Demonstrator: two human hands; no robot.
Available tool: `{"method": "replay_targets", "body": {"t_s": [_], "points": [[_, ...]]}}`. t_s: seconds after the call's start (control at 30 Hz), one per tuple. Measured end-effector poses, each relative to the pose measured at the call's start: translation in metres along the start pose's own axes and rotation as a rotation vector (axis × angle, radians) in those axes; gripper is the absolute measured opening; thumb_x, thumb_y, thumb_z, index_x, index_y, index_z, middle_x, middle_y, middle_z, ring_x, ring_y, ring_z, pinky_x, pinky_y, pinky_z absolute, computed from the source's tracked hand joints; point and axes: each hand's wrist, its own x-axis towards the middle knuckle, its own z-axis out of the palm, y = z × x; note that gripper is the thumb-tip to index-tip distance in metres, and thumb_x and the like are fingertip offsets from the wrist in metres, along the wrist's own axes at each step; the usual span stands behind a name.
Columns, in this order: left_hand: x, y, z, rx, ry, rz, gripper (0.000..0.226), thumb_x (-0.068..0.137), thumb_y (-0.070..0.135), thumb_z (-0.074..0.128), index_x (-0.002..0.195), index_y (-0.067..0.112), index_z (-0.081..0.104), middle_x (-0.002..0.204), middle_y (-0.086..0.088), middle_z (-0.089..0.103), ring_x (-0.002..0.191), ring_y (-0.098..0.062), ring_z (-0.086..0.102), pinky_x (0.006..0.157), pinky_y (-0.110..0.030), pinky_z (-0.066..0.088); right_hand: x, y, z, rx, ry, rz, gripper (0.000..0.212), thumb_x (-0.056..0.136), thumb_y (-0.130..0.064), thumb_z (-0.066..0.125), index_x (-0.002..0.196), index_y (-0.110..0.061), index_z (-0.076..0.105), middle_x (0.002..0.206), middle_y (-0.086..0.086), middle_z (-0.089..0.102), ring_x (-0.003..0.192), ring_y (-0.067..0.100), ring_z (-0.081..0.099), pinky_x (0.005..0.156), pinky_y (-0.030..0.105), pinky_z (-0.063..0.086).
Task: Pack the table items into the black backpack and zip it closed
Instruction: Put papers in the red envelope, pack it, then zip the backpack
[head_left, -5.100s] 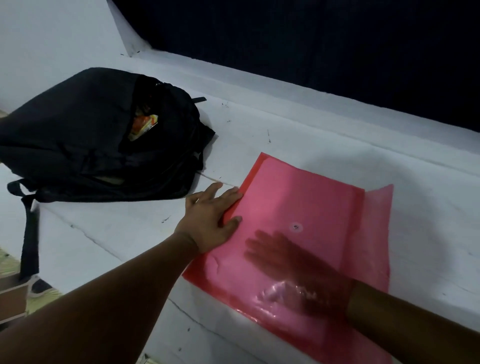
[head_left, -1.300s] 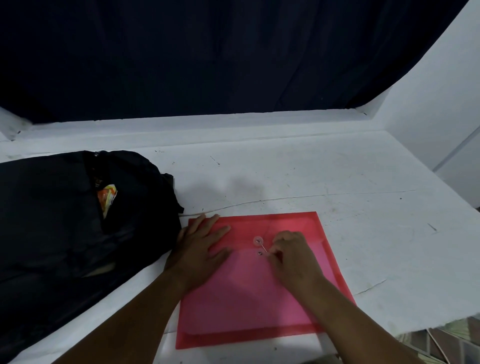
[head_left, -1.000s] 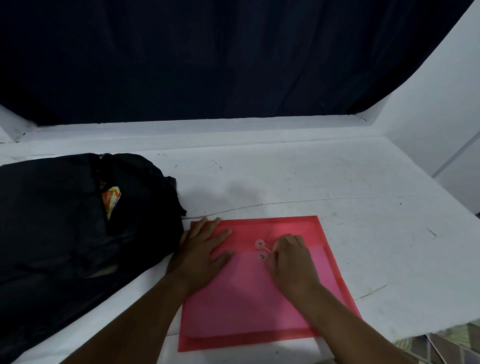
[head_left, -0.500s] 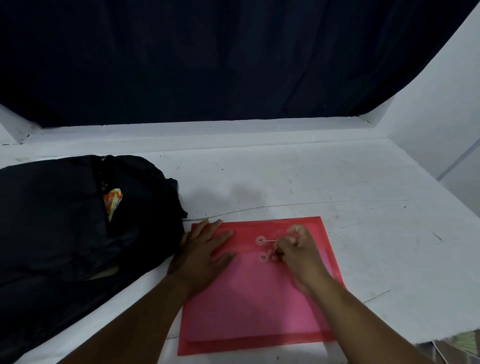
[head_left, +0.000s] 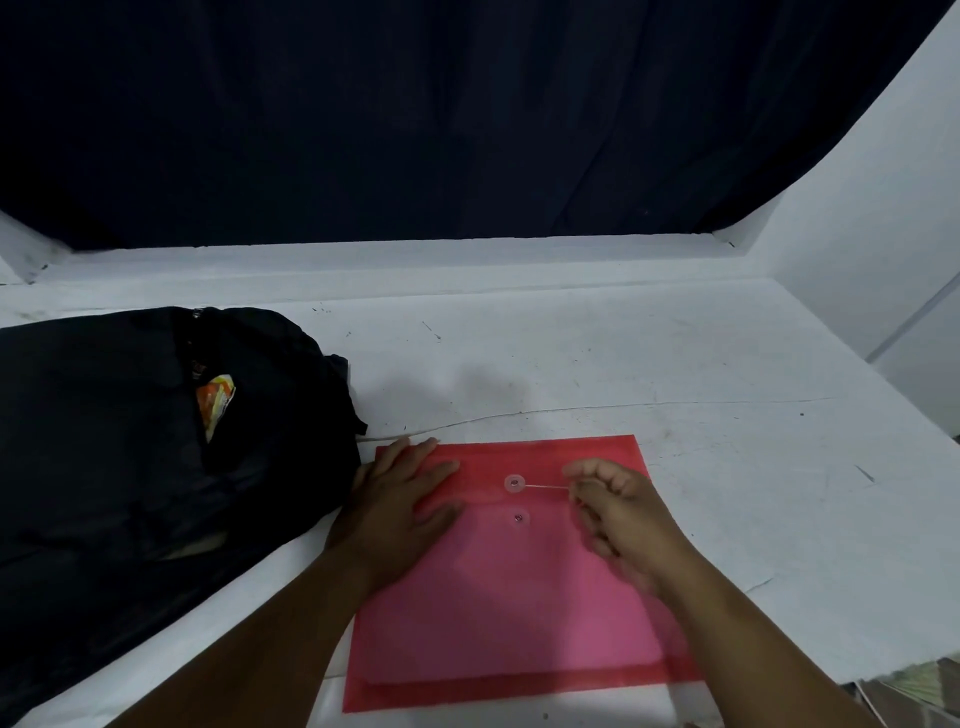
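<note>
A pink plastic envelope folder (head_left: 498, 587) lies flat on the white table (head_left: 675, 364), its flap folded down. Two round buttons sit near its top, and a thin white string (head_left: 545, 486) runs right from the upper button (head_left: 514, 484). My right hand (head_left: 618, 509) pinches the string's free end, pulled taut. My left hand (head_left: 400, 499) lies flat on the folder's upper left corner. The black backpack (head_left: 130, 457) lies on its side at the left, its zip gaping, with an orange and white packet (head_left: 215, 400) showing inside.
A dark curtain (head_left: 415, 114) hangs behind the table above a raised white ledge (head_left: 415, 260). A white wall (head_left: 883, 234) rises at the right. The table's front edge runs near my right forearm, with floor visible at the bottom right corner.
Five seconds ago the flap lay open with my right hand inside the folder. The flap is now folded down. Since a second ago my right hand has drawn the string rightward from the upper button.
</note>
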Motion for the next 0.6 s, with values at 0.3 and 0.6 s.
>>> {"method": "replay_targets", "body": {"t_s": [0.3, 0.6], "points": [[-0.001, 0.003, -0.002, 0.017, -0.004, -0.018, 0.058, 0.094, 0.071, 0.035, 0.148, 0.052, 0.034, 0.163, 0.027, 0.009, 0.151, -0.002, -0.007, 0.116, -0.032, -0.005, -0.006, 0.035, -0.011, -1.054, 0.074, -0.546, 0.032, 0.089, -0.011, 0.058, 0.107, -0.029, 0.076, 0.088, -0.014, 0.071, 0.076, 0.003, 0.065, 0.072, 0.025, 0.055], [-0.001, 0.003, 0.0, -0.004, 0.009, -0.013, 0.057, 0.093, 0.068, 0.042, 0.148, 0.052, 0.035, 0.163, 0.026, 0.011, 0.152, -0.003, -0.005, 0.119, -0.035, -0.003, -0.018, 0.033, 0.025, -1.238, -0.019, -0.304, 0.028, 0.091, -0.023, 0.04, 0.081, -0.018, 0.065, 0.075, -0.004, 0.067, 0.065, 0.012, 0.062, 0.062, 0.031, 0.055]]}}
